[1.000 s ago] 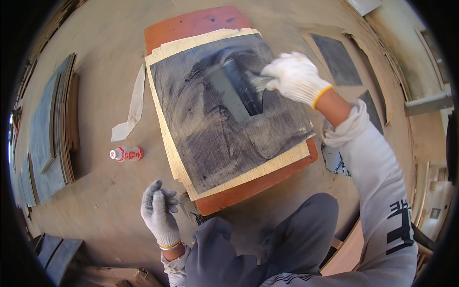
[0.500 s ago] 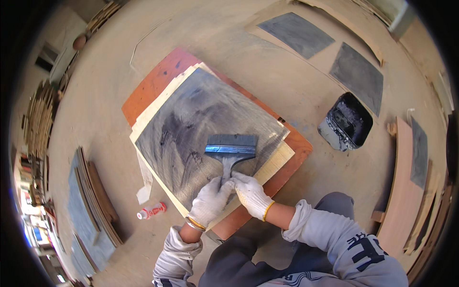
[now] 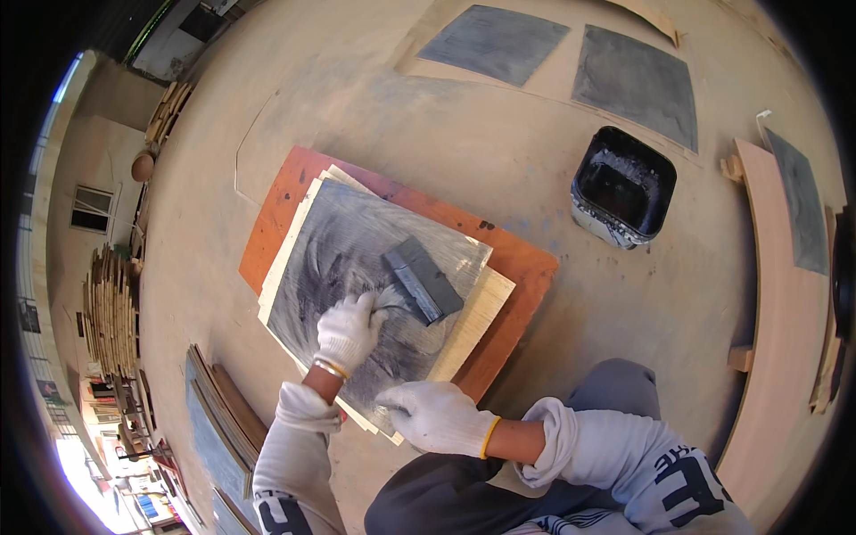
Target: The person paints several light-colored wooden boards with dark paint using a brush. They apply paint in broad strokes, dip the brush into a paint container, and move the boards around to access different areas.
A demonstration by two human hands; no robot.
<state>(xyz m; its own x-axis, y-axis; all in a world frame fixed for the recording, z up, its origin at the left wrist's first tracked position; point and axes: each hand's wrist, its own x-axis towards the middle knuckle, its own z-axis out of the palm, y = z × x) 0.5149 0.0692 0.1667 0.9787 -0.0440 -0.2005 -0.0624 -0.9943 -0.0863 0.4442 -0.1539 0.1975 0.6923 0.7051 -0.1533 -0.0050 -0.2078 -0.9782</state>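
My left hand [image 3: 346, 332], in a white knit glove, is closed round the handle of a wide flat brush [image 3: 419, 281]. The brush's dark head lies tilted on a sheet of board [image 3: 357, 227] smeared unevenly with dark paint. My right hand [image 3: 441, 417], gloved too, is off the brush, over the sheet's near edge. Its fingers point left, half bent, with a gap between them and nothing visible in them. Pale bare sheets [image 3: 492, 308] are stacked under the painted one, on an orange-red panel [image 3: 526, 267].
A black-rimmed bucket [image 3: 624, 187] with dark paint inside stands at right on the floor. Two dark-coated sheets [image 3: 495, 43] lie beyond it. A long pinkish board [image 3: 777, 321] runs along the right side. Leaning boards [image 3: 218, 419] and stacked wood strips [image 3: 111, 308] are at left.
My right hand has let go of the brush and drawn back toward me. My left hand has moved left and forward with the brush, turning its head slantwise. The view has shifted.
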